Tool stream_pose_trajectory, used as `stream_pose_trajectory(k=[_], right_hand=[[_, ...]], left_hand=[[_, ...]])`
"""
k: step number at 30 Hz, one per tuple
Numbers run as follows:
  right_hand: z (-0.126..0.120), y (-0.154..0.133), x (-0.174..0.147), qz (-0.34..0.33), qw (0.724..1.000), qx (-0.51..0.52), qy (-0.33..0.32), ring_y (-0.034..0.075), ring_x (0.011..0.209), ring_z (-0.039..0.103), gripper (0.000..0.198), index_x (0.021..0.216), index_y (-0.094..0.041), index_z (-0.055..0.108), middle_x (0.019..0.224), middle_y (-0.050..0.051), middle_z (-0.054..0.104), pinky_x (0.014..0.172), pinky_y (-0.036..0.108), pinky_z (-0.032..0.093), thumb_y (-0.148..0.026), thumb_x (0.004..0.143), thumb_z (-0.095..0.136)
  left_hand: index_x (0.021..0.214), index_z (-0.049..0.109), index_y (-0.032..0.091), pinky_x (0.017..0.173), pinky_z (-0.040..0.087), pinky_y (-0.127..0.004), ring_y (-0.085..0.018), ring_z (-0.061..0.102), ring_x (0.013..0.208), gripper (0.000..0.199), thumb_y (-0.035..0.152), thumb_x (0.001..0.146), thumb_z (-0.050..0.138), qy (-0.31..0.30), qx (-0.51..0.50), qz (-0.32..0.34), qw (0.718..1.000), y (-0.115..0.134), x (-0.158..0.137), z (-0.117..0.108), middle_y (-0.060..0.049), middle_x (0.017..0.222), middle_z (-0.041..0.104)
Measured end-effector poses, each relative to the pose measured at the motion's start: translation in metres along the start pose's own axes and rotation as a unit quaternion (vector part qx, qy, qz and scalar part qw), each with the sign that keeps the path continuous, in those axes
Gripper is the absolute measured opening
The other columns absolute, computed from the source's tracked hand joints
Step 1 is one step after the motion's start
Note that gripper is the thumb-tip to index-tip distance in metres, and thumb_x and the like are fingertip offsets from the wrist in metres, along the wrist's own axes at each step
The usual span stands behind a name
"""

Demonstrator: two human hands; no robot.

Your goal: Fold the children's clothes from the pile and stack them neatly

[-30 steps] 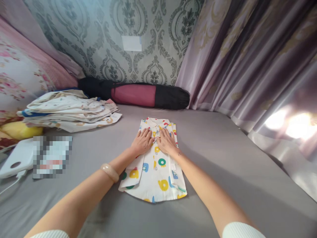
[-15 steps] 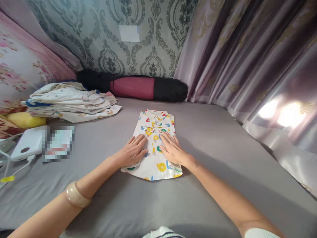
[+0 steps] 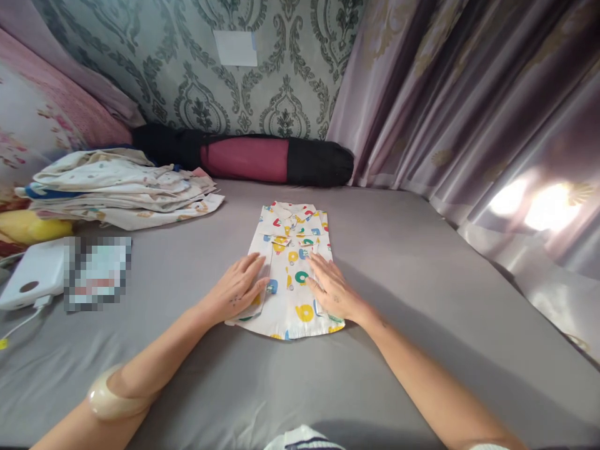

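White printed shirt (image 3: 287, 306) flat; left hand (image 3: 238, 289), right hand (image 3: 334, 290) outstretched on its sides, gripping nothing.

I am looking in from afar on a home, apparently a bedroom: ornately patterned wallpaper (image 3: 288, 112) is rising behind, purple curtains (image 3: 422, 94) are hanging at right, a grey sheet (image 3: 398, 250) is stretching below, and clothes (image 3: 122, 190) are lying piled near floral fabric (image 3: 47, 122).
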State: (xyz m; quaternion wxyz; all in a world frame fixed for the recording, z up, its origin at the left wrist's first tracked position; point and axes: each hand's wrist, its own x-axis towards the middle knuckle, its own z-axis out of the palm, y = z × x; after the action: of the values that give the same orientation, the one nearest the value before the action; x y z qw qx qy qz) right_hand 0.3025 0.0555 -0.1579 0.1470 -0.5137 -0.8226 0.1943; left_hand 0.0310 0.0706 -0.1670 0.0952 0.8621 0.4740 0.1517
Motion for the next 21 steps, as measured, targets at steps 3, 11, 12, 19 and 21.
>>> stream_pose_trajectory(k=[3, 11, 12, 19, 21], right_hand=[[-0.020, 0.007, -0.008, 0.071, 0.991, 0.051, 0.104, 0.020, 0.122, 0.052, 0.044, 0.131, -0.019, 0.048, 0.133, 0.011, 0.056, 0.100, 0.034, 0.041, -0.041, 0.096, 0.033], [-0.058, 0.029, -0.026, 0.280, 0.944, 0.168, -0.039, 0.009, 0.051, 0.062, 0.029, 0.085, -0.020, 0.056, 0.081, 0.002, 0.072, 0.043, 0.019, 0.039, -0.042, 0.093, 0.041], [-0.057, 0.029, -0.027, 0.288, 0.940, 0.174, -0.056, 0.009, 0.050, 0.061, 0.028, 0.085, -0.020, 0.056, 0.081, 0.002, 0.072, 0.040, 0.018, 0.037, -0.043, 0.093, 0.042], [-0.055, 0.015, -0.027, 0.291, 0.912, 0.241, -0.159, 0.008, 0.043, 0.058, 0.032, 0.091, -0.019, 0.050, 0.077, 0.005, 0.072, 0.033, 0.016, 0.029, -0.050, 0.093, 0.042], [-0.058, 0.013, -0.028, 0.272, 0.895, 0.279, -0.216, 0.008, 0.042, 0.058, 0.035, 0.095, -0.019, 0.049, 0.077, 0.005, 0.071, 0.033, 0.016, 0.029, -0.053, 0.093, 0.042]], left_hand=[[0.130, 0.047, 0.015, 0.087, 0.047, -0.039, -0.026, 0.058, 0.104, 0.053, 0.050, 0.093, 0.032, 0.049, -0.010, -0.091, 0.995, -0.004, -0.006, -0.010, -0.015, 0.116, 0.060], [0.118, 0.052, 0.020, 0.063, 0.044, -0.028, -0.020, 0.063, 0.065, 0.054, 0.061, 0.085, 0.040, -0.027, -0.099, -0.235, 0.967, -0.011, -0.016, -0.022, 0.000, 0.067, 0.066], [0.117, 0.052, 0.020, 0.062, 0.044, -0.028, -0.020, 0.063, 0.065, 0.055, 0.063, 0.084, 0.040, -0.048, -0.105, -0.243, 0.963, -0.011, -0.016, -0.025, 0.000, 0.065, 0.066], [0.130, 0.045, 0.021, 0.040, 0.035, -0.023, -0.016, 0.054, 0.045, 0.075, 0.073, 0.076, 0.044, -0.186, -0.221, -0.297, 0.910, 0.001, -0.015, -0.049, 0.002, 0.055, 0.059], [0.133, 0.044, 0.022, 0.037, 0.032, -0.021, -0.015, 0.050, 0.041, 0.077, 0.073, 0.076, 0.046, -0.221, -0.254, -0.287, 0.897, 0.008, -0.014, -0.055, 0.004, 0.051, 0.055]])
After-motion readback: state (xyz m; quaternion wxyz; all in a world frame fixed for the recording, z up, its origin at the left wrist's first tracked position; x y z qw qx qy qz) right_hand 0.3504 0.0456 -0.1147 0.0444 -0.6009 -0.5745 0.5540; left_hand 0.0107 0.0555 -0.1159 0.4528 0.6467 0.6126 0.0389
